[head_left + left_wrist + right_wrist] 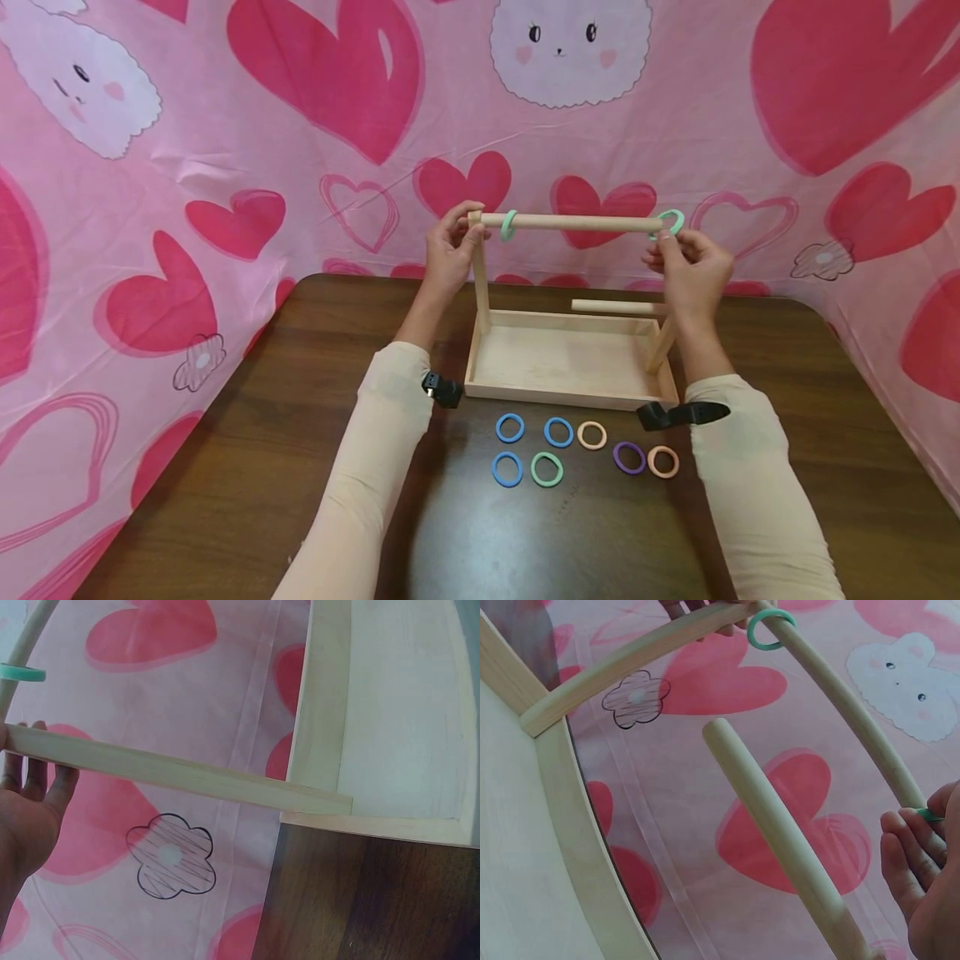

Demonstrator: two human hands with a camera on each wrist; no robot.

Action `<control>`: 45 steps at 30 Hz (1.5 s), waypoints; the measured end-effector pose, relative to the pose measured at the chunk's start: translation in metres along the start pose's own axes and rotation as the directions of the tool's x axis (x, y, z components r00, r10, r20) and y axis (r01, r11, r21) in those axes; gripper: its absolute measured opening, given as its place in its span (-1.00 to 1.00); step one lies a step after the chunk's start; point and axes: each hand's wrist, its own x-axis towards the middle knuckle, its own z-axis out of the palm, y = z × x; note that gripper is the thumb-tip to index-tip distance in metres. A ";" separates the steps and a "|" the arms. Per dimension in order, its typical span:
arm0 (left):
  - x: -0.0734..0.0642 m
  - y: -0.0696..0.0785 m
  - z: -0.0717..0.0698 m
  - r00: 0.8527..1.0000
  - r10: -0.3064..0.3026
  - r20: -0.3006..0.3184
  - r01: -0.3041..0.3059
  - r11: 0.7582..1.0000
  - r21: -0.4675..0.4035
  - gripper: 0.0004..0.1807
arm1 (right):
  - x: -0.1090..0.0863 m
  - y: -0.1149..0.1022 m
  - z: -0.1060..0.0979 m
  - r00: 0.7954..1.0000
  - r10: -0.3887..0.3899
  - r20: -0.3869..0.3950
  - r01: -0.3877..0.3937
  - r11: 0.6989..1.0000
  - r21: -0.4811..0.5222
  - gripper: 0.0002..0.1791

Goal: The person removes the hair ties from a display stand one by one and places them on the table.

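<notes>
My left hand [448,254] grips the top of a wooden post [481,287] at the left end of a wooden rack. From that post a long upper rod [585,222] runs to the right, and a mint-green ring [507,237] hangs around it near the post. At the rod's free right end, my right hand [696,271] pinches a second mint-green ring [680,218]. Whether this ring encircles the rod tip cannot be told. In the right wrist view fingers cover most of it [930,815].
A shorter lower rod [615,307] extends left from the right post [660,346]. Both posts rise from a shallow wooden tray [570,397]. In front, several loose rings lie on the dark table [337,333]: blue [510,415], green [534,469], peach [592,423] and purple [617,455].
</notes>
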 end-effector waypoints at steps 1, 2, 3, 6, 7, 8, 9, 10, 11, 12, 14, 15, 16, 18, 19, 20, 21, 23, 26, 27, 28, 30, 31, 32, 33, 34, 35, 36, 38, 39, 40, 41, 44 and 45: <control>0.000 0.000 0.000 1.000 0.001 0.000 -0.001 1.000 -0.002 -0.70 | 0.000 -0.001 -0.001 1.000 0.008 0.005 -0.008 1.000 0.015 -0.80; 0.000 0.000 0.000 1.000 0.002 0.000 -0.002 1.000 -0.002 -0.70 | -0.001 -0.002 -0.003 1.000 0.019 0.007 -0.019 0.999 0.032 -0.81; 0.000 0.000 0.000 1.000 0.003 0.001 -0.003 1.000 -0.002 -0.69 | -0.001 -0.003 -0.004 0.999 0.031 0.010 -0.032 0.998 0.046 -0.81; 0.000 0.000 0.000 1.000 0.004 0.002 -0.004 1.000 -0.004 -0.70 | -0.003 -0.006 -0.008 0.996 0.087 0.022 -0.089 0.993 0.084 -0.81; 0.000 0.001 0.000 1.000 0.003 0.004 -0.003 1.000 -0.006 -0.70 | -0.004 -0.007 -0.010 0.994 0.104 0.029 -0.106 0.990 0.088 -0.81; 0.000 0.001 0.000 1.000 0.002 0.003 -0.002 1.000 -0.006 -0.70 | -0.005 -0.008 -0.011 0.992 0.122 0.035 -0.124 0.989 0.085 -0.81; 0.000 0.001 0.000 1.000 0.002 0.003 -0.002 1.000 -0.006 -0.70 | -0.006 -0.010 -0.012 0.989 0.141 0.044 -0.144 0.987 0.076 -0.80; 0.000 0.001 0.000 1.000 0.001 0.003 -0.001 1.000 -0.007 -0.70 | -0.008 -0.011 -0.014 0.985 0.163 0.054 -0.167 0.984 0.067 -0.80; 0.000 0.001 0.000 1.000 0.001 0.004 -0.001 1.000 -0.007 -0.70 | -0.009 -0.013 -0.015 0.980 0.186 0.064 -0.189 0.981 0.051 -0.80; 0.000 0.001 0.000 1.000 0.002 0.004 -0.002 1.000 -0.008 -0.70 | -0.010 -0.014 -0.017 0.975 0.207 0.077 -0.211 0.977 0.035 -0.80; 0.000 0.001 0.000 1.000 0.001 0.002 -0.001 1.000 -0.012 -0.70 | -0.013 -0.017 -0.019 0.960 0.256 0.112 -0.259 0.966 0.014 -0.80; 0.000 0.001 0.000 1.000 -0.001 0.003 0.001 1.000 -0.011 -0.70 | -0.014 -0.019 -0.020 0.952 0.276 0.135 -0.280 0.960 0.016 -0.79; 0.000 0.001 0.000 1.000 -0.004 0.003 0.005 1.000 -0.010 -0.70 | -0.016 -0.020 -0.022 0.942 0.294 0.161 -0.301 0.953 0.025 -0.79; 0.000 0.002 0.000 1.000 -0.010 0.004 0.010 1.000 -0.007 -0.70 | -0.019 -0.022 -0.024 0.924 0.315 0.216 -0.332 0.942 0.049 -0.78; 0.000 0.002 0.000 1.000 -0.013 0.005 0.013 1.000 -0.004 -0.69 | -0.020 -0.023 -0.025 0.914 0.324 0.244 -0.349 0.935 0.066 -0.77; 0.000 0.002 0.000 1.000 -0.015 0.007 0.015 1.000 0.000 -0.69 | -0.022 -0.023 -0.027 0.903 0.332 0.274 -0.365 0.927 0.081 -0.77; 0.000 0.002 0.000 1.000 -0.018 0.008 0.018 1.000 0.003 -0.69 | -0.023 -0.023 -0.028 0.890 0.341 0.304 -0.384 0.919 0.094 -0.77; 0.000 0.003 0.000 1.000 -0.018 0.007 0.018 1.000 0.003 -0.69 | -0.025 -0.021 -0.032 0.856 0.363 0.368 -0.425 0.899 0.102 -0.77; 0.000 0.002 0.000 1.000 -0.019 0.002 0.019 1.000 -0.002 -0.69 | -0.028 -0.018 -0.037 0.782 0.405 0.474 -0.505 0.857 0.101 -0.73; 0.000 0.002 0.000 1.000 -0.019 0.001 0.019 1.000 -0.003 -0.69 | -0.030 -0.016 -0.039 0.755 0.418 0.505 -0.530 0.842 0.096 -0.72; 0.000 0.002 0.000 1.000 -0.019 0.000 0.019 1.000 -0.006 -0.69 | -0.031 -0.015 -0.041 0.729 0.430 0.532 -0.552 0.829 0.086 -0.69; 0.000 0.002 0.000 1.000 -0.020 -0.001 0.020 1.000 -0.012 -0.70 | -0.035 -0.012 -0.044 0.681 0.452 0.576 -0.587 0.808 0.060 -0.65; 0.000 0.002 0.000 1.000 -0.020 -0.002 0.020 1.000 -0.016 -0.70 | -0.037 -0.010 -0.045 0.661 0.460 0.593 -0.597 0.801 0.044 -0.64; 0.000 0.002 0.000 1.000 -0.019 -0.001 0.019 1.000 -0.018 -0.70 | -0.039 -0.009 -0.046 0.645 0.466 0.606 -0.599 0.801 0.021 -0.63; 0.000 0.002 0.000 1.000 -0.019 0.000 0.019 1.000 -0.019 -0.70 | -0.042 -0.007 -0.047 0.631 0.475 0.614 -0.601 0.799 0.000 -0.64; 0.000 0.002 0.000 1.000 -0.020 0.002 0.020 1.000 -0.018 -0.70 | -0.045 -0.006 -0.049 0.621 0.483 0.617 -0.599 0.800 -0.023 -0.64; 0.000 0.002 0.000 1.000 -0.021 0.004 0.021 1.000 -0.015 -0.70 | -0.048 -0.004 -0.050 0.613 0.489 0.621 -0.596 0.802 -0.044 -0.64; 0.000 0.002 0.000 1.000 -0.022 0.006 0.023 1.000 -0.014 -0.70 | -0.051 -0.003 -0.051 0.604 0.497 0.623 -0.593 0.803 -0.067 -0.64; 0.000 0.003 0.000 1.000 -0.023 0.010 0.023 1.000 -0.012 -0.69 | -0.056 0.001 -0.054 0.581 0.511 0.634 -0.591 0.800 -0.104 -0.65; 0.000 0.003 0.000 1.000 -0.023 0.011 0.023 1.000 -0.012 -0.69 | -0.059 0.002 -0.056 0.566 0.519 0.641 -0.595 0.795 -0.118 -0.65; 0.000 0.003 0.000 1.000 -0.022 0.011 0.023 1.000 -0.013 -0.69 | -0.062 0.004 -0.057 0.548 0.526 0.650 -0.597 0.790 -0.136 -0.65; 0.000 0.003 0.000 1.000 -0.022 0.010 0.022 1.000 -0.016 -0.69 | -0.064 0.006 -0.059 0.524 0.535 0.663 -0.602 0.783 -0.155 -0.65; 0.000 0.003 0.000 1.000 -0.019 0.009 0.019 1.000 -0.014 -0.70 | -0.071 0.011 -0.065 0.451 0.565 0.691 -0.612 0.760 -0.221 -0.67; 0.000 0.003 0.000 1.000 -0.017 0.009 0.017 1.000 -0.014 -0.70 | -0.073 0.013 -0.066 0.426 0.577 0.697 -0.613 0.750 -0.247 -0.67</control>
